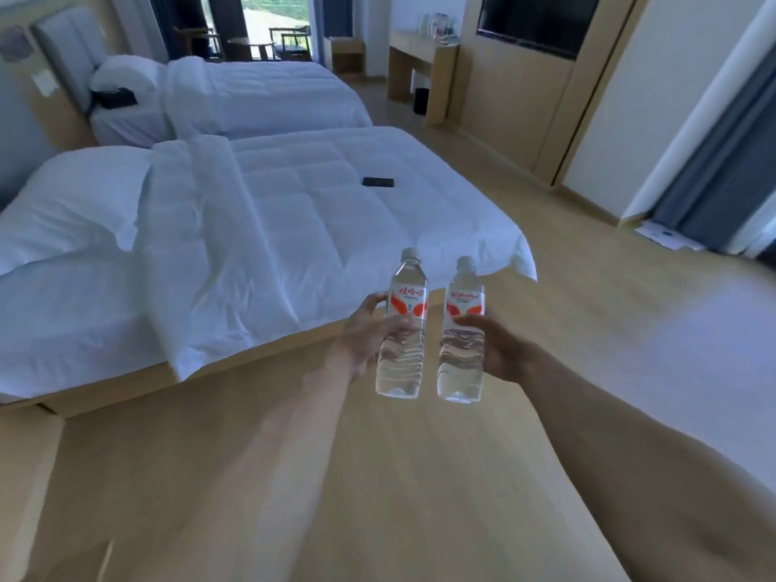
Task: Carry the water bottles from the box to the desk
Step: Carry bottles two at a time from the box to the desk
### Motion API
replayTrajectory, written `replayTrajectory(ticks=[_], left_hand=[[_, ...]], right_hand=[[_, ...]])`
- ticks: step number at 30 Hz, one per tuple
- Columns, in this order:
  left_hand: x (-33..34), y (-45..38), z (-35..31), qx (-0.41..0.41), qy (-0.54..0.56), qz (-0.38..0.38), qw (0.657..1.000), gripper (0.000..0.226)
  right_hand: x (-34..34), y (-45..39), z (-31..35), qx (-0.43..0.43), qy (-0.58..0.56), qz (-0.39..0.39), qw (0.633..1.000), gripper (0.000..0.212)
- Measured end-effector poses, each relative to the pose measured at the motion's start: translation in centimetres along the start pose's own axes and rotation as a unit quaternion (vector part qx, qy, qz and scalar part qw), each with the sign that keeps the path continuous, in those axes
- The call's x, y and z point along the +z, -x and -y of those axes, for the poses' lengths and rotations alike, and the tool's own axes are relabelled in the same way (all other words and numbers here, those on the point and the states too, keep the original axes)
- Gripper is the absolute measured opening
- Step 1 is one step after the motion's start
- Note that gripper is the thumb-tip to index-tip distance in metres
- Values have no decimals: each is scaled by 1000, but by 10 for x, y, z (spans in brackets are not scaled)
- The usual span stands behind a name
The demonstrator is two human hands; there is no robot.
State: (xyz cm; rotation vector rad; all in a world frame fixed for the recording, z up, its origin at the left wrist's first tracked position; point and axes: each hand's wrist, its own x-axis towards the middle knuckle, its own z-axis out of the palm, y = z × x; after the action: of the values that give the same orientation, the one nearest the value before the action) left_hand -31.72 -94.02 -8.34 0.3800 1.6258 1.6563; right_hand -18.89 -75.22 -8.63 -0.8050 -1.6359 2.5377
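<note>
Holding one clear bottle apiece, both hands are raised over the wooden floor just off the foot corner of the near bed [260, 228]. The left hand [365, 333] curls round the left bottle [402, 329]; the right hand [497, 346] wraps the right bottle [462, 333]. Both bottles stand upright, capped, full of clear water, close together but apart. A dark flat object [378, 182] lies on that bed's quilt.

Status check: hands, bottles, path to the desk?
Left hand grips one water bottle, right hand grips the other. Both upright, capped. Desk far ahead; bed on left, floor open.
</note>
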Motion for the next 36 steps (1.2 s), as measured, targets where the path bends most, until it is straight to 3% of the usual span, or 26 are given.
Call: replayTrajectory(ticks=[4, 9, 14, 18, 22, 29, 32, 36], left_hand=[[66, -33, -3, -11, -9, 53, 999, 53], [142, -68, -9, -25, -12, 133, 991, 72], [207, -110, -10, -26, -30, 203, 978, 50], [250, -156, -13, -44, -48, 239, 969, 52], [287, -215, -22, -50, -56, 276, 958, 48], [348, -337, -56, -64, -57, 318, 944, 51], [373, -383, -69, -62, -60, 330, 940, 52], [409, -430, -82, -67, -61, 350, 932, 50]], right_hand=[[-67, 27, 16, 7, -23, -44, 999, 42], [-132, 56, 25, -39, -17, -135, 990, 58], [-186, 64, 39, -75, -53, -224, 970, 52], [-232, 58, 56, -63, -104, -250, 960, 51], [-277, 33, 79, -54, -162, -224, 959, 40], [-346, -31, 133, -107, -108, -331, 931, 58], [-371, -56, 161, -145, -114, -340, 922, 71], [-408, -76, 196, -133, -159, -345, 916, 56]])
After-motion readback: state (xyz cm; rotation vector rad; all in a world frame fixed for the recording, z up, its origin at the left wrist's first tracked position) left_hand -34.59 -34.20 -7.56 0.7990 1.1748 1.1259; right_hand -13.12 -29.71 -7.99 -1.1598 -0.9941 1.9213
